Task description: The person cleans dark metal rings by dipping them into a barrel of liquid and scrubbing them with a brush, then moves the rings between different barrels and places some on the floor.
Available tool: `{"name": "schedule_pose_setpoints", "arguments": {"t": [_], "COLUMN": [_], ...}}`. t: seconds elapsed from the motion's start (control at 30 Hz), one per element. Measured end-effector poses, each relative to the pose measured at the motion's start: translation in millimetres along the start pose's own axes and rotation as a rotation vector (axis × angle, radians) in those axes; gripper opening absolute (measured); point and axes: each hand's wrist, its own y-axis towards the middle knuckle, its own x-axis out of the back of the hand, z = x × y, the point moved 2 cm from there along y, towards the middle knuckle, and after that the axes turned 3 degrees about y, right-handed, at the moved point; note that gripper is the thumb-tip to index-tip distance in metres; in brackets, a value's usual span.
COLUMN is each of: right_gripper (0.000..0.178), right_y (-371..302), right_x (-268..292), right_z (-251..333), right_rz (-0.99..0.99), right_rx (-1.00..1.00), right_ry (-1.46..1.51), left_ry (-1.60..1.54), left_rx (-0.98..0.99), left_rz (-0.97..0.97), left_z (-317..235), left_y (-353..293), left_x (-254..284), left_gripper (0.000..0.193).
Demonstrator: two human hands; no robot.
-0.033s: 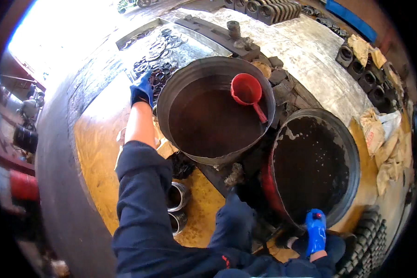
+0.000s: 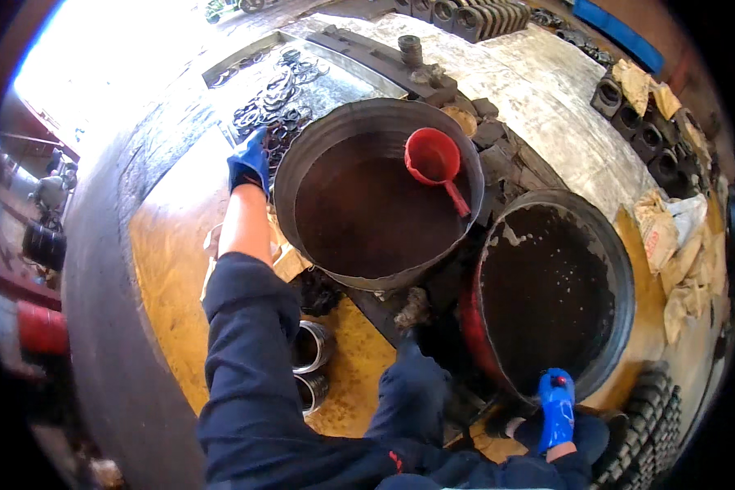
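In my blue glove, my left hand (image 2: 249, 161) reaches to the near left side of a shallow metal tray (image 2: 353, 69), its fingers beside a spread of thin metal rings (image 2: 276, 91); whether they grasp one, I cannot tell. The rings lie heaped from the middle of the tray down to its near edge, a few more scattered by its far left corner, while the right end shows bare metal. My right hand (image 2: 557, 400), also gloved in blue, is clenched around a small red-tipped object (image 2: 559, 380) at the near rim of a red-sided drum (image 2: 475, 336), whose dark contents carry pale specks. Just beyond my left forearm stands a round metal tub (image 2: 340, 129) with a dark brown filling, partly in front of the tray's near edge. A red dipper (image 2: 431, 155) sits in that tub against its far right side, its handle angled toward the rim nearest the drum. Two metal cylinders (image 2: 322, 347) lie side by side on the yellow-brown floor (image 2: 358, 339) near my sleeve, and a short stack of rings (image 2: 411, 51) stands beyond the tray's right edge
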Motion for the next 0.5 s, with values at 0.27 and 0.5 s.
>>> {"name": "schedule_pose_setpoints", "arguments": {"t": [0.27,0.5], "right_gripper": [0.017,0.016], "right_y": [2.0,-11.7], "right_x": [-5.1,19.0], "right_z": [-9.7,38.6], "right_rz": [-0.043,-0.076], "right_rx": [0.062,0.083], "right_ry": [0.016,0.030], "left_ry": [0.215,0.576], "left_rx": [-0.137,-0.606], "left_rz": [0.127,0.072], "left_z": [10.3,-20.1], "left_y": [-22.2,-53.7], "left_x": [-10.0,-34.1], "left_gripper": [0.046,0.041]}}
